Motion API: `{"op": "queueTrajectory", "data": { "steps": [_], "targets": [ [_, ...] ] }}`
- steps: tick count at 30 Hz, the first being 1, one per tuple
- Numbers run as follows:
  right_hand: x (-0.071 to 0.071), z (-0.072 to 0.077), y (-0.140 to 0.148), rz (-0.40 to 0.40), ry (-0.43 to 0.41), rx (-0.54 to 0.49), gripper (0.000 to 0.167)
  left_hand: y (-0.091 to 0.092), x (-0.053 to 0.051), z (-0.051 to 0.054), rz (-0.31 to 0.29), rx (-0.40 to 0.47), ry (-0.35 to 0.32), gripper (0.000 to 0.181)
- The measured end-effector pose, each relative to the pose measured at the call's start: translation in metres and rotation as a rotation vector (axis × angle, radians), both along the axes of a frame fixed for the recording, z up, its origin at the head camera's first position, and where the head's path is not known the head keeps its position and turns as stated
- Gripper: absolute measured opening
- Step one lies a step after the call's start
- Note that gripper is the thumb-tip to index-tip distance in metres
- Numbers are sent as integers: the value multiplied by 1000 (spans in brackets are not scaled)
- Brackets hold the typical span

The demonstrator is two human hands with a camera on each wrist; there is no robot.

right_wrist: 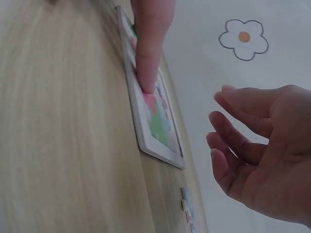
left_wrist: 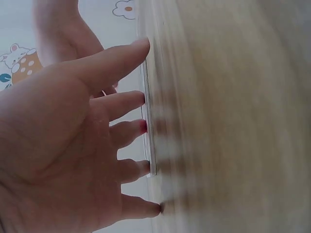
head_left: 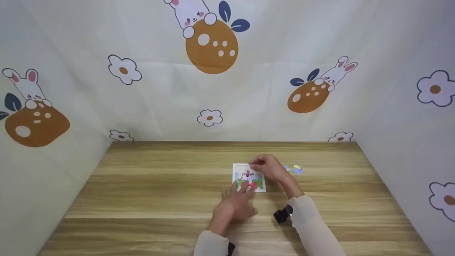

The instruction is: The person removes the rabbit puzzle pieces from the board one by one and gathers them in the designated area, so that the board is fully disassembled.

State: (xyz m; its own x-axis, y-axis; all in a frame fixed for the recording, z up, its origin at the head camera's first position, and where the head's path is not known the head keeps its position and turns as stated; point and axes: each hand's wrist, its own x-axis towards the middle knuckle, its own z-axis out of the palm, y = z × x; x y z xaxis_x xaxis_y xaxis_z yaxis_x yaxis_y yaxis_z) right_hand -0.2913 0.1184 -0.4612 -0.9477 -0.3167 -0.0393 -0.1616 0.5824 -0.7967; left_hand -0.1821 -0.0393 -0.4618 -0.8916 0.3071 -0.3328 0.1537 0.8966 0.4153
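- Pressing down with spread fingers, the left hand [head_left: 236, 207] rests on the near part of a small white puzzle board [right_wrist: 146, 141]. It grabs nothing; its fingers are straight.
- The puzzle board lies flat on the wooden table [head_left: 160, 193], right in front of the person.
- Inside its white rim is a bright picture [head_left: 248, 175] with a white and red animal, green and some blue. The left fingers hide part of it.
- The right hand [head_left: 272, 169] is over the far right corner of the board. Its thumb and pointer tips come close together, and its other fingers bend softly. I cannot tell if it pinches something tiny.
- Some loose puzzle pieces [head_left: 298, 169], blue and yellow, lie on the table to the right of the board, partly behind the right hand.
- Both arms have pale sleeves [head_left: 311, 222]. A black thing [head_left: 282, 214] sits at the right wrist.
- Around the table hangs a light cloth [head_left: 160, 103] with bunnies, orange fruits and flowers.
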Motion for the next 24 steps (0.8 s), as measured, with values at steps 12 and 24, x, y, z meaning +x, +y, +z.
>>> {"op": "queueTrajectory", "data": {
  "steps": [12,24],
  "targets": [
    [-2,-19,-21,37,-33,-14,10,-3,-2,1,-19,-10,-14,75],
    [0,-23,-20,106,-104,-76,17,-3,0,-1,-13,18,-2,75]
  ]
}}
